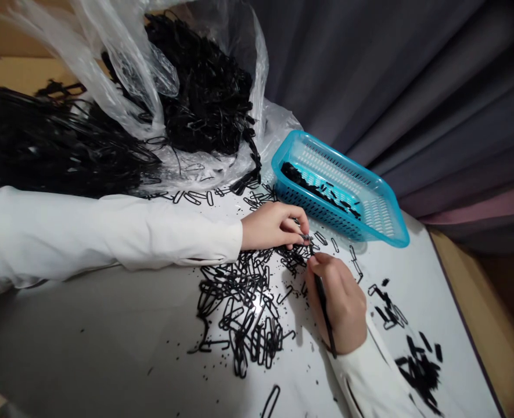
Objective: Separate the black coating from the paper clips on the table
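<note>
My left hand [277,225] is closed in a pinch, with thumb and fingertips on a small dark piece that is too small to make out well. Just below it, my right hand [341,302] grips a slim black pen-like tool [325,316], whose tip points up to the left fingertips. The exact kind of tool does not show. Under and beside both hands lies a loose heap of black elongated loops [243,302], with tiny black crumbs scattered around. A blue perforated basket [387,200] holding short black pieces [322,191] stands just beyond the hands.
On the white table [108,342], a clear plastic bag [261,69] holds a large black bundle [204,87]. Another black bundle [43,145] lies at the left. Flat black pieces [422,368] lie at the right, near the table edge. A dark curtain [391,75] hangs behind.
</note>
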A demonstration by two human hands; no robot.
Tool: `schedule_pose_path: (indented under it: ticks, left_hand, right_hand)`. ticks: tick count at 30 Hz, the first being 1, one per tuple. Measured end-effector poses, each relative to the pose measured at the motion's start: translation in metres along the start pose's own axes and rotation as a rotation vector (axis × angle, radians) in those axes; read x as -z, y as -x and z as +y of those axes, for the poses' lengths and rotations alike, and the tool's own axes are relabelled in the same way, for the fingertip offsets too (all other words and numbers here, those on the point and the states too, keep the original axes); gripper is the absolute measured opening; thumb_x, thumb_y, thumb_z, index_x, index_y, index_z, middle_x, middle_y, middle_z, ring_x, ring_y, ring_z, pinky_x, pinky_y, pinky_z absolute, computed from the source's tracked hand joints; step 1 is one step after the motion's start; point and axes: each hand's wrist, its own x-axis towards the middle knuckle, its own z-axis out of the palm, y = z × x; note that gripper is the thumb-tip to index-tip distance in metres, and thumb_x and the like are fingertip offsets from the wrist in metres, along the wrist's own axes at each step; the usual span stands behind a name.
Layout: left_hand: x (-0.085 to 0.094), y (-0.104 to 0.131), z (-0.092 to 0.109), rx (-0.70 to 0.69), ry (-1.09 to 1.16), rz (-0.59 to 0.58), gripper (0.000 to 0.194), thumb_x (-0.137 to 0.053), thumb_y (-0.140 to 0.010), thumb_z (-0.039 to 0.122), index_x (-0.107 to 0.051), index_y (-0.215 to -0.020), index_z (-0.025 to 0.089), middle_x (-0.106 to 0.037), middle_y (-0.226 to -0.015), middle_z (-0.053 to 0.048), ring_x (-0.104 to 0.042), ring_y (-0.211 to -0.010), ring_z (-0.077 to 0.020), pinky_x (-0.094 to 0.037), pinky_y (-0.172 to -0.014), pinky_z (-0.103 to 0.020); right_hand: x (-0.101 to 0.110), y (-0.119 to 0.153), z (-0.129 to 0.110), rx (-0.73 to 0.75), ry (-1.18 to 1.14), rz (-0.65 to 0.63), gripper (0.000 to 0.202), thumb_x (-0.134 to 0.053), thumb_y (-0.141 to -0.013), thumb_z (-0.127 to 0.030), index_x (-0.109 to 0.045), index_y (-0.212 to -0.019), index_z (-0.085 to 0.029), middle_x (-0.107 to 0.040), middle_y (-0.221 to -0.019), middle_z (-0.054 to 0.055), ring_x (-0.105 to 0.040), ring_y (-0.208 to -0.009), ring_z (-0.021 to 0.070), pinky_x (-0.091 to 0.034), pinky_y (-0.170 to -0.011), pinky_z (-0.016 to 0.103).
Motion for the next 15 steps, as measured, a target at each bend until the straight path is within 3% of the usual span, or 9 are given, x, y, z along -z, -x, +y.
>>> schedule_pose_path:
  ticks: [9,15]
  left_hand:
    - [-0.0006,0.0004,0.0000,0.008,0.019,-0.032,0.010,-0.067,-0.077,0.013,-0.060,-0.084,0.013,-0.073,-0.077,-0.005,-0.065,-0.056,-0.0096,-0.050,-0.062,-0.023]
    - [-0.0003,-0.0009,-0.0018,-0.003,0.063,-0.045,0.013,-0.069,-0.076,0.015,-0.061,-0.085,0.012,-0.072,-0.076,-0.004,-0.068,-0.067,-0.0116,-0.051,-0.068,-0.025]
  right_hand:
    - [0.0003,-0.0002,-0.0005,0.048,0.016,0.015,0.016,-0.054,-0.085,0.000,-0.053,-0.092,-0.014,-0.063,-0.090,0.013,-0.060,-0.081,0.0198,-0.050,-0.073,0.033]
    - [-0.0002,0.0007,0.0008,0.055,0.033,0.048,0.014,-0.055,-0.084,-0.001,-0.054,-0.090,-0.014,-0.064,-0.090,0.013,-0.060,-0.080,0.0189,-0.051,-0.073,0.032]
